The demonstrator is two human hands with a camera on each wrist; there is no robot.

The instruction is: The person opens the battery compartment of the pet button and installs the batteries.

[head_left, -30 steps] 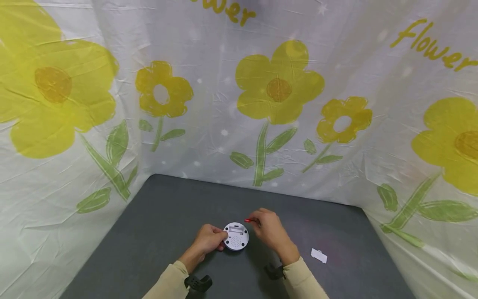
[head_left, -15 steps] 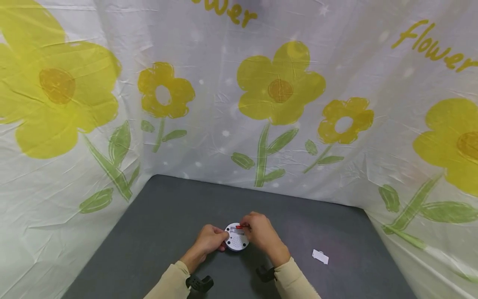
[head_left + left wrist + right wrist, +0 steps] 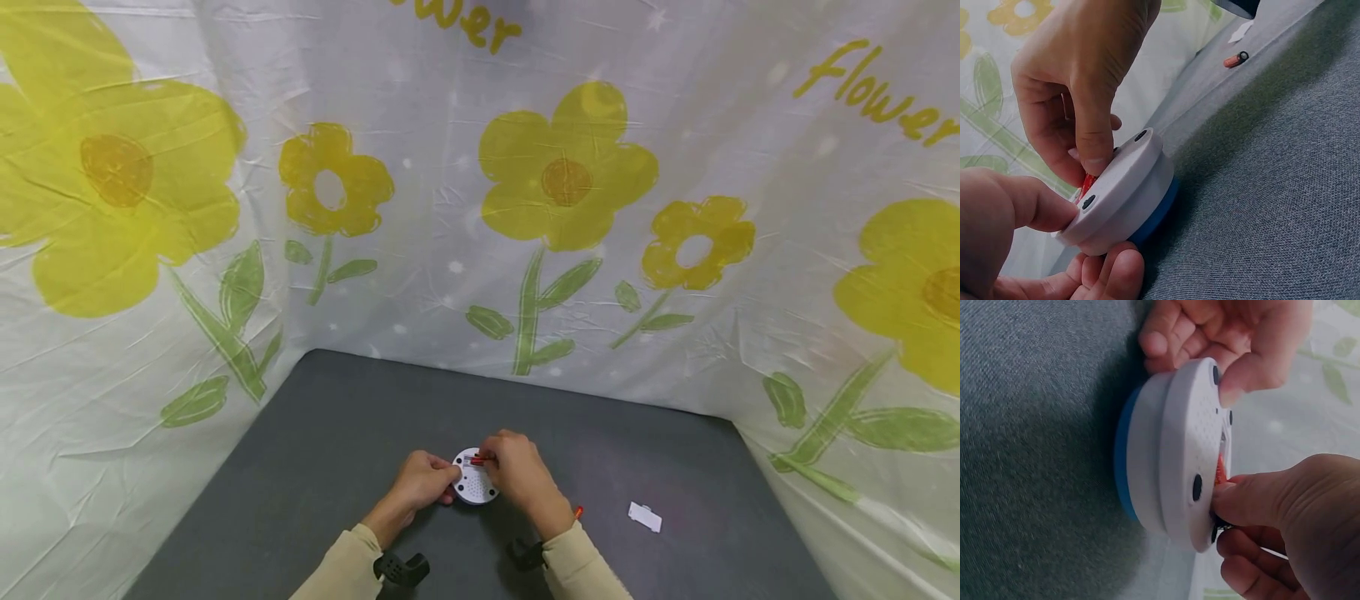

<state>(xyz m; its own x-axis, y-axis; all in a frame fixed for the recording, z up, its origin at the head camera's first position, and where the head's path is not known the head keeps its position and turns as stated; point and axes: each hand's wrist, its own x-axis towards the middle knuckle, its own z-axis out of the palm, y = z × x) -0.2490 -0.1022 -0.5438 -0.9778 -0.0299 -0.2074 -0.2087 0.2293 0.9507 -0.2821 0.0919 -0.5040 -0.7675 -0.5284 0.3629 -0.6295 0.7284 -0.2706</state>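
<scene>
Two hands are seen at work over a dark table in the head view: the round white device is gripped at its left rim by the left hand, while a red battery is pinched by the right hand at the compartment in the device's far part. Just right of the right wrist, a second battery is partly seen, and farther right a white cover is laid flat. In the left wrist view, the device is clasped between thumb and fingers, its blue base turned toward the table. In the right wrist view, the red battery is held under the thumb; how far it is seated cannot be told. It could be jammed or sprung out if pressed in aslant; the device could be tipped if the left grip were loosened; the second battery could be rolled away if brushed by the right sleeve.
</scene>
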